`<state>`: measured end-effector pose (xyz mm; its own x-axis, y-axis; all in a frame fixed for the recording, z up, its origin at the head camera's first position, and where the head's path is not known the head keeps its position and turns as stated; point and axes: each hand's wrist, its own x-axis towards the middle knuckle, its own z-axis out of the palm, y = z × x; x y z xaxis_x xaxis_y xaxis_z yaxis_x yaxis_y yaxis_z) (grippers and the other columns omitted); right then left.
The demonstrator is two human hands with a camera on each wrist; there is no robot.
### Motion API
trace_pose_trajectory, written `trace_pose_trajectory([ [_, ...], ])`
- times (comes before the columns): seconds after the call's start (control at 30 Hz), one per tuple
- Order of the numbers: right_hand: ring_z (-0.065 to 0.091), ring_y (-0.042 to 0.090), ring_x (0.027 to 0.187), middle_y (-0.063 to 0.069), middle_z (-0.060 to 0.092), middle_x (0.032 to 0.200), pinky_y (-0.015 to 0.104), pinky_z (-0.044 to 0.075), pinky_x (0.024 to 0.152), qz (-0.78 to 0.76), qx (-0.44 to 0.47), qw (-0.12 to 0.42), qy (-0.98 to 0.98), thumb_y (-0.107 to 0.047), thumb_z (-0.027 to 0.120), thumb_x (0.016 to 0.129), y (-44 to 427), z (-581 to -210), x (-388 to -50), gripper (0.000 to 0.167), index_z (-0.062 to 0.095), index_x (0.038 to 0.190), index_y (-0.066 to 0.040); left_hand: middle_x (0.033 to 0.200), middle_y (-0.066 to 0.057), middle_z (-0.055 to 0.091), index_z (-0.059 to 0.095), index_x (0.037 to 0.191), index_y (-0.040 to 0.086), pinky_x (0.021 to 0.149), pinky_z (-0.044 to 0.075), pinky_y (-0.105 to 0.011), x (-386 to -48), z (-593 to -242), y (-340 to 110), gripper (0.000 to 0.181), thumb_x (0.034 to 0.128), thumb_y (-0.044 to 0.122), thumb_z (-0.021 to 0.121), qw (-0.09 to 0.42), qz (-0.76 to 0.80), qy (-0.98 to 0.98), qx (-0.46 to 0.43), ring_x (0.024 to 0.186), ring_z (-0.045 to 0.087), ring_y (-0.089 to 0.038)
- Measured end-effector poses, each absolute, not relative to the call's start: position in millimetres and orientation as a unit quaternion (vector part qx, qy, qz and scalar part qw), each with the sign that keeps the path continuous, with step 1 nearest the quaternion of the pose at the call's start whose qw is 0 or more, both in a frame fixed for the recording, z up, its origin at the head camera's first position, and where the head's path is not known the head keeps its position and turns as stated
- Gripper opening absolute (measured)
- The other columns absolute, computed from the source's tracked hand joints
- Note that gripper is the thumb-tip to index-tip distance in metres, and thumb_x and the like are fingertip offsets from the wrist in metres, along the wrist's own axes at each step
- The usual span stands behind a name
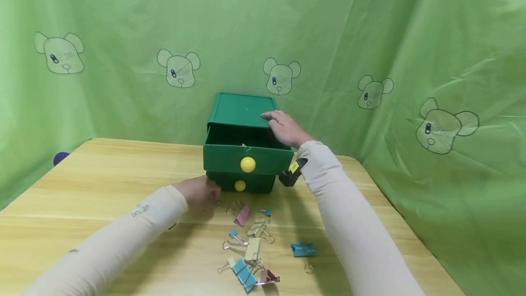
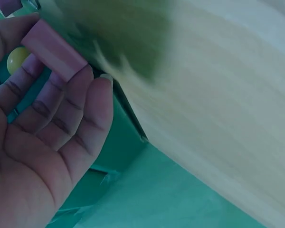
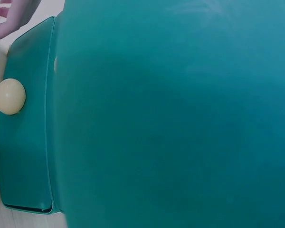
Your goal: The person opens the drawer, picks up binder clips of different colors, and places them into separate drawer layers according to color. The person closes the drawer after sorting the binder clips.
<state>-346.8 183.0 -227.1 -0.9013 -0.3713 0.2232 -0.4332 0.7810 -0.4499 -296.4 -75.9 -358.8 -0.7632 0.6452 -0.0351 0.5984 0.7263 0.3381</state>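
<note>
While the person's right hand [image 1: 285, 128] rests on the right front edge of the top of a green two-drawer cabinet [image 1: 242, 108], gripping nothing, with its index finger stretched across the surface, the left hand [image 1: 201, 192] is down beside the lower left front corner. The left wrist view shows that hand narrowed round a pink binder clip [image 2: 54, 50], pinched between the thumb and the fingertips, close above the wooden counter [image 1: 135, 163]. The cabinet's upper drawer [image 1: 223, 158], with its yellow knob [image 1: 248, 164], stands pulled out, and the lower drawer [image 1: 260, 184] sits closed beneath it. In front of the cabinet, loose on the counter, lie a second pink clip [image 1: 242, 215], a small blue clip [image 1: 268, 212] just right of it, and a cream clip [image 1: 257, 227] below these. Nearer the person, a larger blue clip [image 1: 244, 274] lies beside a dark red clip [image 1: 267, 277], while a teal clip [image 1: 304, 249] lies apart, near the right sleeve [image 1: 353, 223]. Behind, a green curtain [image 1: 230, 22] carries outlined animal heads [image 1: 182, 71].
</note>
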Motion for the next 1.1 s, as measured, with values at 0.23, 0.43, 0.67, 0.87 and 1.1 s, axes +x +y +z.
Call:
trace_pose_trajectory([
  [0.23,0.026,0.031,0.14,0.015,0.035,0.151,0.046,0.021,0.114,0.257,0.212,0.059,-0.941,-0.017,0.029,0.102,182,-226,-345,0.046,0.043,0.144,-0.005,0.076,0.004,0.056,0.064,0.076,0.01,0.066,0.048,-0.029,-298,-353,-81,0.015,0.0748,0.003,0.077,0.06,0.135,0.919,0.366,0.071,0.051,-0.013],
  [0.43,0.026,0.031,0.141,0.014,0.035,0.151,0.047,0.021,0.115,0.259,0.213,0.06,-0.94,-0.017,0.029,0.102,183,-228,-347,0.046,0.044,0.144,-0.006,0.085,0.001,0.063,0.07,0.089,0.012,0.074,0.051,-0.031,-295,-344,-85,0.009,0.0819,0.01,0.075,0.069,0.103,0.923,0.364,0.079,0.057,-0.014],
  [0.67,0.025,0.031,0.141,0.013,0.035,0.151,0.047,0.02,0.115,0.264,0.211,0.059,-0.939,-0.017,0.029,0.102,183,-227,-347,0.046,0.044,0.144,-0.007,0.098,-0.01,0.068,0.067,0.121,0.009,0.077,0.053,-0.035,-295,-338,-88,0.035,0.0863,0.009,0.067,0.093,0.085,0.925,0.359,0.083,0.063,-0.019],
  [0.87,0.024,0.031,0.141,0.013,0.035,0.151,0.047,0.02,0.115,0.258,0.21,0.061,-0.941,-0.018,0.028,0.102,184,-229,-349,0.046,0.044,0.144,-0.008,0.121,-0.011,0.064,0.066,0.126,0.013,0.092,0.048,-0.043,-294,-333,-94,0.037,0.0887,0.007,0.063,0.12,0.079,0.933,0.331,0.103,0.061,-0.026],
  [1.1,0.025,0.031,0.141,0.012,0.035,0.151,0.047,0.021,0.114,0.263,0.209,0.063,-0.94,-0.018,0.029,0.102,184,-229,-350,0.046,0.044,0.144,-0.008,0.116,-0.006,0.066,0.069,0.118,0.013,0.089,0.05,-0.041,-295,-330,-102,0.03,0.0898,0.006,0.061,0.122,0.079,0.927,0.346,0.1,0.062,-0.023],
])
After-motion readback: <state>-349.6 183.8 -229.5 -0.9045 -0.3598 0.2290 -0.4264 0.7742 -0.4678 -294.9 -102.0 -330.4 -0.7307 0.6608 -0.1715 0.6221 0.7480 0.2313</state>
